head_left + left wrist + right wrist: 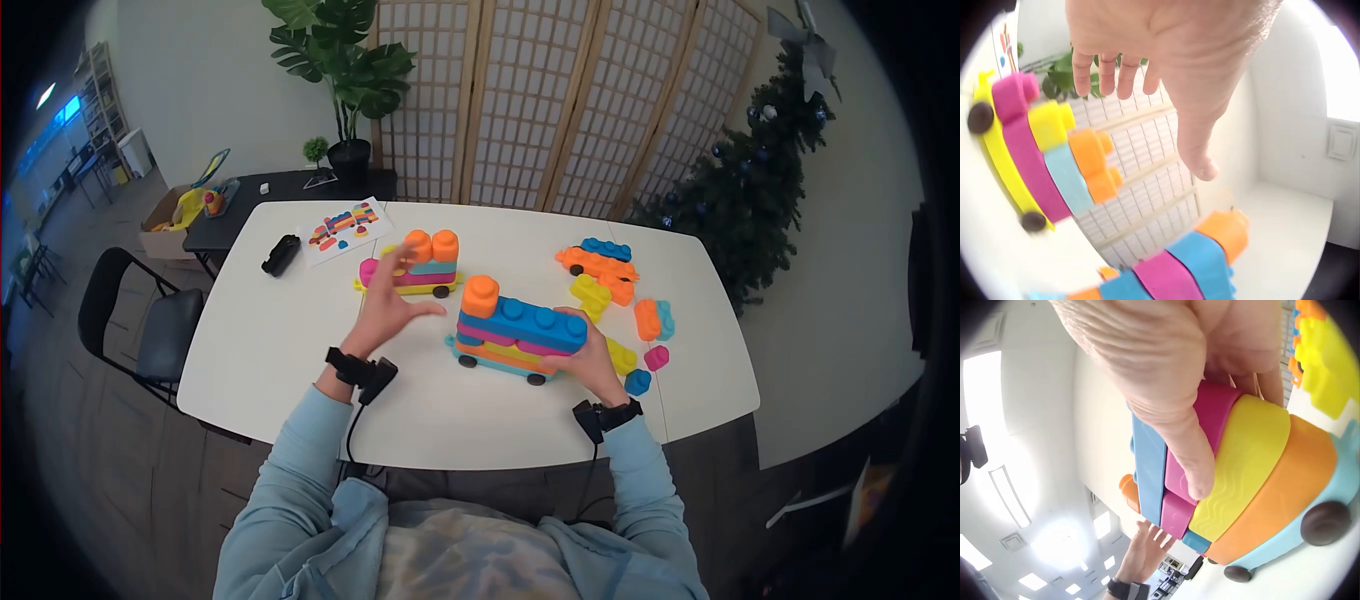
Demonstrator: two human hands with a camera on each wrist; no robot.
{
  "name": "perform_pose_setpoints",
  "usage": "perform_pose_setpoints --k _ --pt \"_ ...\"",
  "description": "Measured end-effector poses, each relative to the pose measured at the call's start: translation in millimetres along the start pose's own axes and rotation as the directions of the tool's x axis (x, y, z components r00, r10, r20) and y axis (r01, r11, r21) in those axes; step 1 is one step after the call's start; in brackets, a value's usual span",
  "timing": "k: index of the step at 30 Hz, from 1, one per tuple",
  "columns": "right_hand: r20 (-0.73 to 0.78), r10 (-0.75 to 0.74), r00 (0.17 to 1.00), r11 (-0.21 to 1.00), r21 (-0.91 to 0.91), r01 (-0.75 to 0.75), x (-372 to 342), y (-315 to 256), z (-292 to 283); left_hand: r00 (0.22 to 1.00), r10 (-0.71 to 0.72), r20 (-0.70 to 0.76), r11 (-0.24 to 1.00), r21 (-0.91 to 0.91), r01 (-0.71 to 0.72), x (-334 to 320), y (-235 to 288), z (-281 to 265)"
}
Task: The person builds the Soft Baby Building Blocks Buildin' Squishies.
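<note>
My right hand [590, 362] grips the right end of a wheeled block stack, its thumb [1194, 465] on the pink and yellow blocks. The stack has a light blue wheeled base [1272, 540], orange, yellow and pink layers, a long blue block [525, 322] and an orange block [480, 296] on its left end. My left hand [385, 310] is raised with fingers spread, holding nothing, between that stack and a second one. The second stack has a yellow wheeled base [1007, 165], pink, yellow and light blue blocks, and orange blocks [432, 245] on top.
At the right lie an orange wheeled piece [598, 268], yellow blocks [590, 295], an orange block [647, 320], a pink block [656, 357] and a blue block [637, 381]. A picture sheet [345, 228] and a black object [281, 255] lie at the back left.
</note>
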State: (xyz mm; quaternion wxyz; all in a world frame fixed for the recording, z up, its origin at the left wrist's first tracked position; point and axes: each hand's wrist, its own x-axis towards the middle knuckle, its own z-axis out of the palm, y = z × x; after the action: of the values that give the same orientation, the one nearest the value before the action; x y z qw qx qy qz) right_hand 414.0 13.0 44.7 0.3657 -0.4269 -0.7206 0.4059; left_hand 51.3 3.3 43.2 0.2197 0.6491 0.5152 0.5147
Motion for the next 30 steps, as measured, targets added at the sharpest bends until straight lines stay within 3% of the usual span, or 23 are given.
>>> perform_pose_setpoints --k 1,3,4,6,7,9,11,13,15,19,24,27,30 --pt "-0.025 -0.015 1.0 0.998 0.058 0.016 0.4 3.0 6.1 1.0 -0.005 -0.003 1.0 0.001 0.005 5.8 -7.7 -15.8" --pt "-0.047 -0.023 0.999 0.999 0.048 0.025 5.8 -1.4 17.1 0.975 -0.07 -0.213 0.987 0.129 0.099 17.5 -20.0 -46.2" --pt "-0.073 -0.031 0.997 0.999 0.035 0.034 8.2 -3.5 22.6 0.974 -0.07 -0.215 0.986 0.133 0.101 19.3 -35.0 -56.8" --pt "-0.069 -0.049 0.996 0.999 0.018 0.05 15.9 -4.3 32.2 0.991 -0.073 -0.112 0.952 0.288 0.103 26.2 -65.1 -66.7" --pt "-0.067 -0.063 0.996 0.998 -0.004 0.062 19.9 -4.8 35.6 0.991 -0.071 -0.117 0.952 0.289 0.102 28.6 -76.1 -66.9" --pt "-0.071 -0.052 0.996 0.999 -0.016 0.051 26.6 -7.9 39.9 0.977 -0.209 0.052 0.933 0.308 0.184 32.9 -90.0 -66.9" --pt "-0.076 -0.04 0.996 0.999 -0.029 0.038 33.8 -9.6 42.3 0.988 -0.154 0.017 0.933 0.331 0.14 35.5 -96.5 -62.2" --pt "-0.112 -0.023 0.993 0.999 -0.049 0.018 38.9 -5.1 38.8 0.944 -0.305 0.123 0.929 0.259 0.266 38.9 -94.2 -60.2" --pt "-0.129 -0.022 0.991 0.999 -0.052 0.016 44.5 0.8 32.9 0.969 -0.238 0.07 0.935 0.287 0.209 36.9 -89.2 -59.2" --pt "-0.163 -0.011 0.986 1.0 0.022 0.014 60.3 20.4 22.8 0.951 -0.309 0.019 0.875 0.397 0.276 30.6 -85.7 -74.1" --pt "-0.197 -0.005 0.98 1.0 -0.023 0.0 81.7 24.9 15.5 0.925 -0.379 0.008 0.801 0.503 0.324 23.1 -84.0 -99.0" --pt "-0.209 0.019 0.978 0.999 -0.036 -0.027 98.9 30.4 14.1 0.955 -0.297 0.008 0.878 0.396 0.27 20.3 -85.5 -96.9" --pt "-0.229 0.02 0.973 0.999 -0.026 -0.026 115.8 30.5 13.1 0.935 -0.353 0.032 0.858 0.41 0.31 23.5 -84.6 -90.9"
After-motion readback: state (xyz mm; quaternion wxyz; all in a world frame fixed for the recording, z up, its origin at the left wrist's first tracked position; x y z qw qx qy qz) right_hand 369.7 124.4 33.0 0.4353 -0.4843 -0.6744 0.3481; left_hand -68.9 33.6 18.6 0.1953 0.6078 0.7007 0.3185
